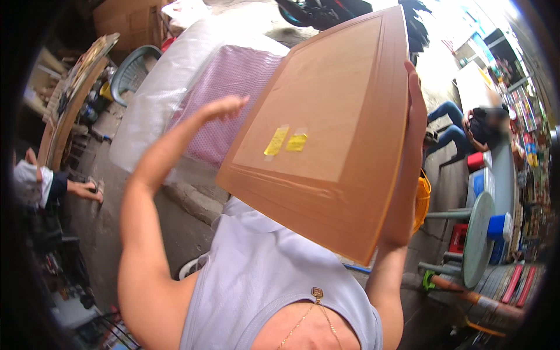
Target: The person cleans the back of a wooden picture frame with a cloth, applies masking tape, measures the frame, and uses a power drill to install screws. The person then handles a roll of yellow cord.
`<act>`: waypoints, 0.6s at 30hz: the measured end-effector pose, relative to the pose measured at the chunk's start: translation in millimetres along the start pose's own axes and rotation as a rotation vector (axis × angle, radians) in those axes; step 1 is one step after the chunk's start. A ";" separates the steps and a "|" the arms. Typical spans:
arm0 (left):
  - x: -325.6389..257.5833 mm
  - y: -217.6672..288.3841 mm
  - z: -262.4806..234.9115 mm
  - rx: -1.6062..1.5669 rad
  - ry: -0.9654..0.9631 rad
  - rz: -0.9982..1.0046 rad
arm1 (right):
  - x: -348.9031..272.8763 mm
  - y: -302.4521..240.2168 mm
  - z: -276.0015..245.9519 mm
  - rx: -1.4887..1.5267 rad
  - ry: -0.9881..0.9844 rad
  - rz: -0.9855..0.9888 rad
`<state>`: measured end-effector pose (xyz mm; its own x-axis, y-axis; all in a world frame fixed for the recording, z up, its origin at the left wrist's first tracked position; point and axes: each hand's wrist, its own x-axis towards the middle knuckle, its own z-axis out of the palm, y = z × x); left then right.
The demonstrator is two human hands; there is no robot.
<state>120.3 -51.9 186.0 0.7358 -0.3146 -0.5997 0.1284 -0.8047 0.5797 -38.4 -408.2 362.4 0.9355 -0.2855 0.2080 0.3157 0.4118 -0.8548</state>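
A large flat framed panel [326, 99] is tilted up before my chest. Brown tape runs round its border, and two yellow labels [276, 141] are stuck on the face turned to me. My right hand [415, 99] grips the panel's right edge, with the fingertips showing near the upper corner; the rest of its grip lies behind the panel. My left hand [226, 108] is raised just left of the panel, apart from it, its fingers curled and nothing visible in them. Beneath that hand lies pink bubble wrap [233, 76] on top of clear bubble wrap [157, 96].
A green plastic chair [129, 87] stands to the left, near stacked wooden boards [70, 99]. One person [41, 181] is at the far left; another person [487, 128] sits at the right. A round green table [478, 239] and an orange basket [422, 201] stand at the right. A motorcycle [324, 11] is at the back.
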 end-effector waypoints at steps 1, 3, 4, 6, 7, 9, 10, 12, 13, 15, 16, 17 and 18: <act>14.7 -81.6 13.1 0.036 0.010 -0.207 | 3.6 30.2 -9.3 0.090 -0.006 0.068; 47.0 -133.8 69.4 -0.009 0.075 -0.318 | -1.6 37.5 -58.8 0.103 0.043 0.198; 82.5 -93.3 100.8 -0.014 -0.019 -0.276 | -22.6 2.7 -108.6 0.057 0.111 0.237; 100.2 -104.5 134.6 0.036 0.208 -0.218 | -34.2 -0.5 -154.6 0.005 0.163 0.426; 95.5 -103.5 137.2 0.027 0.272 -0.235 | -34.3 0.4 -162.5 -0.066 0.198 0.515; 82.0 -86.8 137.9 0.022 0.316 -0.260 | -32.3 4.6 -202.9 -0.125 0.223 0.694; 76.2 -86.3 137.2 0.020 0.346 -0.283 | -32.9 20.3 -208.3 -0.348 0.340 0.662; 77.4 -99.2 142.0 0.027 0.437 -0.284 | -35.1 44.1 -203.0 -0.794 0.556 0.575; 76.2 -100.2 142.3 0.014 0.449 -0.283 | -38.5 47.7 -193.5 -0.830 0.603 0.486; 75.3 -114.4 140.5 0.004 0.493 -0.248 | -43.3 52.5 -182.9 -0.804 0.589 0.483; 74.0 -114.1 139.5 -0.028 0.481 -0.239 | -49.2 50.6 -182.4 -0.796 0.602 0.480; 72.5 -114.6 136.8 -0.061 0.468 -0.233 | -51.6 50.6 -185.2 -0.785 0.612 0.466; 70.1 -115.6 133.2 -0.093 0.455 -0.229 | -53.3 51.3 -189.9 -0.774 0.622 0.453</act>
<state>68.4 -48.1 3.5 0.8939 0.1320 -0.4284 0.3636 -0.7724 0.5208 -102.1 -536.2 217.2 0.6275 -0.7218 -0.2920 -0.4267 -0.0051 -0.9044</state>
